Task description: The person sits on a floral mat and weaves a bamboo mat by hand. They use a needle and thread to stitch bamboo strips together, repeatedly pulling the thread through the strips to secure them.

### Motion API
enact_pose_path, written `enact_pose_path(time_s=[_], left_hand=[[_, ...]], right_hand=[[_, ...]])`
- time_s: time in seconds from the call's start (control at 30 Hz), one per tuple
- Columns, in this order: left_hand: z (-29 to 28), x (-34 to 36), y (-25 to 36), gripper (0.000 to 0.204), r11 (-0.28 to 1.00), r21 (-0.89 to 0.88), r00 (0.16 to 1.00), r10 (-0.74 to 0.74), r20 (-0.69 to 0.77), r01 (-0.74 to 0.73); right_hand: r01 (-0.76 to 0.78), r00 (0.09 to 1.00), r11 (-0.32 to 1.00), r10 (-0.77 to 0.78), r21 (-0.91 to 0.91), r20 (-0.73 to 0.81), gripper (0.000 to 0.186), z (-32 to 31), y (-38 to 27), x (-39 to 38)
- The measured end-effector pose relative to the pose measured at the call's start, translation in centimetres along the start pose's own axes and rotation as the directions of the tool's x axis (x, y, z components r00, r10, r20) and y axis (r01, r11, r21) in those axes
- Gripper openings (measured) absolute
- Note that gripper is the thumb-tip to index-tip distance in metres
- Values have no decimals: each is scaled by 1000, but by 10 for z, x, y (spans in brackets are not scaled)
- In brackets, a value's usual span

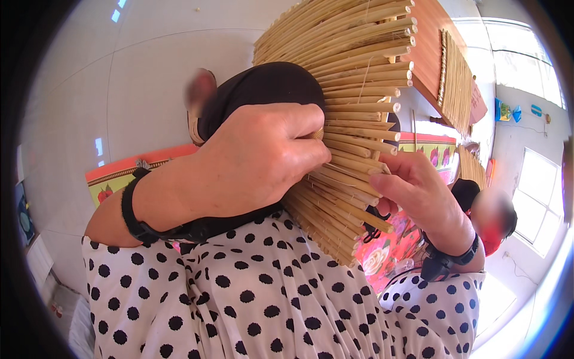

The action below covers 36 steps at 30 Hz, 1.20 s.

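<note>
A mat of pale straw-coloured stalks (pixel 353 75), bound side by side with thin thread, lies across my lap and black-clad knee. Against its surface, my left hand (pixel 269 152) is closed with thumb and fingers pressed together; whatever is in them is hidden. A ribbed gold-coloured band (pixel 317 133) shows at those fingers. At the stalks' right-hand ends, my right hand (pixel 409 182) grips the mat's edge, its thumb on top and its fingers partly hidden below. A fine loose thread (pixel 363 84) crosses the stalks above both hands.
A brown table (pixel 427 51) with another stalk mat (pixel 455 78) stands at the upper right. Dark-handled scissors (pixel 375 226) lie on red floral cloth (pixel 397 239) beneath the right hand. Another person (pixel 493 221) is at the right. Pale tiled floor (pixel 149 90) spreads out at left.
</note>
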<state>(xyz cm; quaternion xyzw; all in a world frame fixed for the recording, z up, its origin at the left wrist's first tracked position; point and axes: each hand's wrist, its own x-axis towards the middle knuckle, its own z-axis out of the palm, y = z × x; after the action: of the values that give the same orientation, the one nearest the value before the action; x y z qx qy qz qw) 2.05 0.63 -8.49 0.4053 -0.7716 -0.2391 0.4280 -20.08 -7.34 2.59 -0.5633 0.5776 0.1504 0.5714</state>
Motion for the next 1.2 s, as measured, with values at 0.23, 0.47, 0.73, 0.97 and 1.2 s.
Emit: enact_pose_path(time_s=[0.23,0.47,0.73,0.97,1.2], left_hand=[[4,-1,6,8,999,-16,999,-30,-29,29],[-4,0,12,7,1000,10,999,5,54,-6],[-3,5,12,10,999,21,998,32,51,-33],[-4,8,12,10,998,52,997,35,71,-39],[-5,7,10,18,997,62,997,33,70,-37]], right_hand=[[-68,998,996,68,-54,1,27,1,-14,-5],[-119,993,978,122,-172,4,33,1,-29,-8],[-81,996,981,83,-179,8,35,3,-29,-9],[-43,999,987,43,-157,-6,36,5,-21,-7],[-32,999,993,33,-110,7,36,5,-19,-7]])
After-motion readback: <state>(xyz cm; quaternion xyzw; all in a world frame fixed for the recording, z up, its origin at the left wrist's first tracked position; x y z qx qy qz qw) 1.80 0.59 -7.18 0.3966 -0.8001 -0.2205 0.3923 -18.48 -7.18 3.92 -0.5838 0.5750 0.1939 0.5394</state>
